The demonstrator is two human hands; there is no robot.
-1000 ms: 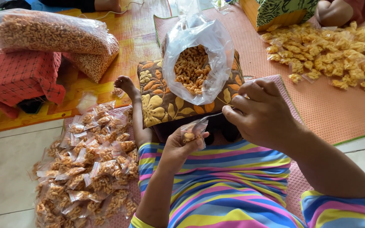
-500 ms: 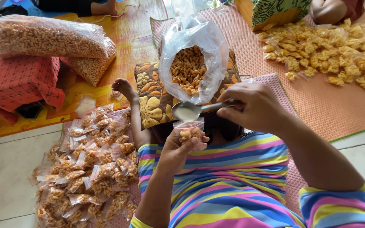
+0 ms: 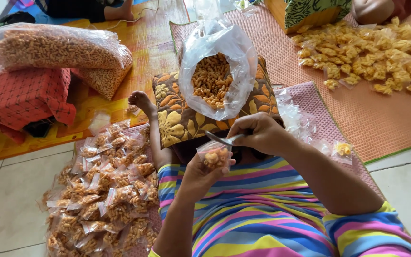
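My left hand (image 3: 198,173) holds a small clear plastic bag (image 3: 213,155) partly filled with orange curly snacks, mouth upward. My right hand (image 3: 258,132) grips a metal spoon (image 3: 222,139), its bowl tipped at the bag's opening. Just beyond, a large open plastic bag of the same snacks (image 3: 216,76) rests on a brown leaf-patterned cushion (image 3: 174,119) in my lap. My striped clothing fills the bottom of the view.
A heap of several filled small packets (image 3: 105,190) lies on the left floor. Big sealed snack bags (image 3: 55,47) rest on a red cushion (image 3: 22,97). More packets (image 3: 376,52) cover the orange mat at right; empty small bags (image 3: 296,116) lie beside me.
My right hand lifted the spoon from the big bag and brought it down to the small bag's mouth. The small bag now holds more snacks.
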